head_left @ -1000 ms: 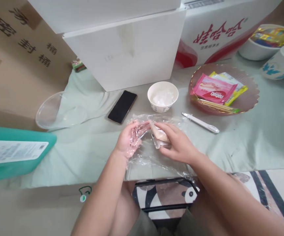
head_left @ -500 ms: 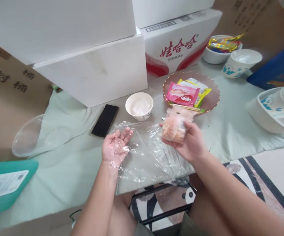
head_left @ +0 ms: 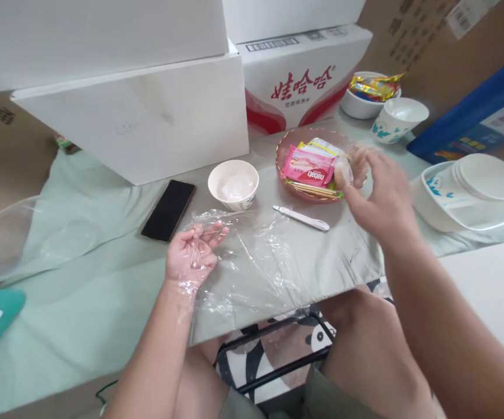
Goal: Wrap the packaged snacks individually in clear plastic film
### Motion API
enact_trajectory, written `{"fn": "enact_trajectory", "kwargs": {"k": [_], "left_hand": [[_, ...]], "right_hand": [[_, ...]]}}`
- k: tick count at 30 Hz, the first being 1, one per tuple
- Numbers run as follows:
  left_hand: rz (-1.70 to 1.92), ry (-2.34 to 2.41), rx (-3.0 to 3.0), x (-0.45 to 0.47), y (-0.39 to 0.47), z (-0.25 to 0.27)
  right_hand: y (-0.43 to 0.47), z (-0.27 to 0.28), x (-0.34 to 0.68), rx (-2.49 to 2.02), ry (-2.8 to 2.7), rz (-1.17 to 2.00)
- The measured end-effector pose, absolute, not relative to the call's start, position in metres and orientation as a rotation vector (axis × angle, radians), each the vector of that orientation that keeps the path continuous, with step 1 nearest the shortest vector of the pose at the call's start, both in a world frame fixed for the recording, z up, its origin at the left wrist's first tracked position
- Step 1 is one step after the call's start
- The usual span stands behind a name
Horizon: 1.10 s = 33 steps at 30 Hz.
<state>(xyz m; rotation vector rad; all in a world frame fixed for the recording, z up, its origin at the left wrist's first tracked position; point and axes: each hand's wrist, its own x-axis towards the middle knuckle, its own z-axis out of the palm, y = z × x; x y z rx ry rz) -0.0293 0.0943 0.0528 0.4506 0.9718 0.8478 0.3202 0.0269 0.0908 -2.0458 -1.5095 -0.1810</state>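
Film [head_left: 256,262] spreads to the cloth's [head_left: 341,250] near edge, clinging to the left hand [head_left: 193,256], fingers loosely curled; it isn't off yet. Open cloth lies rightward, below the knife [head_left: 301,217]. Beyond, the packet [head_left: 343,173], seemingly almost placed, is at the bowl's [head_left: 338,140] right side; whether the right hand [head_left: 380,189] (blurred) grips it, I can't tell. A box [head_left: 308,87] closes off the back.

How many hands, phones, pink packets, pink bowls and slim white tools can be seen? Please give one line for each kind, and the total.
Hands: 2 (left hand, right hand)
Phone: 1
Pink packet: 1
Pink bowl: 1
Slim white tool: 1
Total: 6
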Motion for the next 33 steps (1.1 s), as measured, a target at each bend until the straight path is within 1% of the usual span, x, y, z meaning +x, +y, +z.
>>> {"fn": "enact_trajectory", "kwargs": {"k": [2, 6, 9, 11, 15, 19, 21, 26, 30, 33], "left_hand": [[0.849, 0.996, 0.496, -0.031, 0.094, 0.055], [0.831, 1.028, 0.61, -0.036, 0.092, 0.058], [0.827, 1.105, 0.742, -0.047, 0.089, 0.057], [0.835, 1.18, 0.847, -0.056, 0.088, 0.055], [0.852, 1.253, 1.01, -0.073, 0.087, 0.047], [0.862, 1.288, 1.056, -0.079, 0.086, 0.045], [0.85, 1.281, 1.084, -0.078, 0.088, 0.046], [0.895, 1.302, 1.165, -0.07, 0.092, 0.044], [0.833, 1.242, 1.232, -0.06, 0.089, 0.042], [0.808, 1.208, 1.268, -0.055, 0.086, 0.042]], "right_hand": [[0.01, 0.086, 0.285, -1.931, -1.466, -0.177], [-0.002, 0.061, 0.223, -1.673, -1.574, 0.083], [0.005, 0.034, 0.204, -1.673, -1.618, 0.266], [0.013, 0.021, 0.201, -1.712, -1.657, 0.31], [0.029, 0.015, 0.198, -1.813, -1.678, 0.174], [0.034, 0.019, 0.196, -1.914, -1.699, 0.167], [0.033, 0.02, 0.198, -1.889, -1.714, 0.157], [0.033, 0.021, 0.201, -1.795, -1.708, 0.004], [0.036, 0.021, 0.191, -1.727, -1.895, 0.082], [0.039, 0.023, 0.181, -1.645, -1.902, 0.132]]}}
